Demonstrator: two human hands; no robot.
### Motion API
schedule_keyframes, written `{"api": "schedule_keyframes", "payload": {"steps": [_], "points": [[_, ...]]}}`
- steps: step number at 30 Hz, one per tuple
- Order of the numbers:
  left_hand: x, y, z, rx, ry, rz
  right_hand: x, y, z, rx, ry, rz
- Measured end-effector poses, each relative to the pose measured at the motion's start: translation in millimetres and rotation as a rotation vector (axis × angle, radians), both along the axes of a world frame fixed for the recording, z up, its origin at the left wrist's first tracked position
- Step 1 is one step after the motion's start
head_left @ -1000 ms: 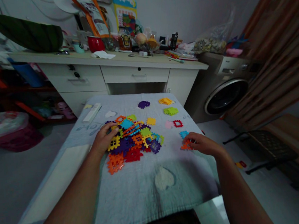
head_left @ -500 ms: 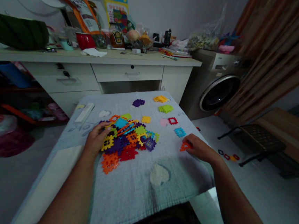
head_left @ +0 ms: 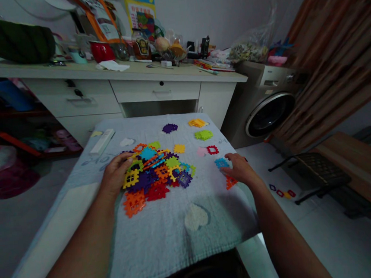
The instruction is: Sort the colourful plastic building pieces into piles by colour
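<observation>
A heap of colourful interlocking plastic tiles (head_left: 156,174) lies on a light blue towel (head_left: 168,235) covering a small table. My left hand (head_left: 114,174) rests on the heap's left edge, fingers curled over a yellow tile (head_left: 131,178). My right hand (head_left: 239,169) lies flat with fingers apart near the table's right edge, its fingertips by a blue tile (head_left: 221,162) and its palm partly over an orange tile (head_left: 230,182). Sorted tiles lie apart further back: purple (head_left: 169,128), orange-yellow (head_left: 197,123), green (head_left: 203,135), red (head_left: 212,149), yellow (head_left: 179,148).
A white desk (head_left: 155,87) with clutter stands behind the table. A washing machine (head_left: 267,110) is at the right, beside brown curtains. Loose tiles (head_left: 283,192) lie on the floor near a dark chair (head_left: 321,174). A white strip (head_left: 102,140) lies on the towel's far left.
My right hand let the orange tile down on the towel and slid forward toward the blue tile. My left hand stayed on the heap.
</observation>
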State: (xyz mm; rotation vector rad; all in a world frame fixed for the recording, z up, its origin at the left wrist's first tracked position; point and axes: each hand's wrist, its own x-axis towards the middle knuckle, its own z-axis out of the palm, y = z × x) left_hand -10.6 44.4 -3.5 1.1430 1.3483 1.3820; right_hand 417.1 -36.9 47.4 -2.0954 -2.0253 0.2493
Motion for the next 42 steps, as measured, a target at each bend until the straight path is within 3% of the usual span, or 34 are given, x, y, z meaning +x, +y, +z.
{"api": "schedule_keyframes", "payload": {"steps": [8,18,24,28,33,37,42], "points": [[-3.3,-0.4,-2.4,0.021,-0.002,0.033,-5.6,24.0,-17.1,-0.033,-0.099,-0.124],[-0.8,-0.3,-1.6,0.002,0.023,0.073,-0.1,29.7,-12.9,-0.03,-0.154,-0.152],[-2.6,1.8,-6.7,0.002,0.017,0.071,-18.7,64.6,-3.3,0.024,-0.142,-0.199],[-2.9,0.9,-5.3,-0.001,0.02,0.071,-29.4,85.9,-11.1,0.015,-0.132,-0.239],[0.3,-1.9,2.4,-0.003,-0.001,0.086,-22.1,98.8,-19.2,0.018,-0.088,-0.253],[1.8,-3.6,5.8,0.001,0.012,0.097,-7.0,95.9,-18.7,0.051,-0.066,-0.224],[-1.4,-1.5,-0.9,0.002,0.0,0.09,10.0,63.0,-9.8,-0.046,-0.033,-0.176]]}}
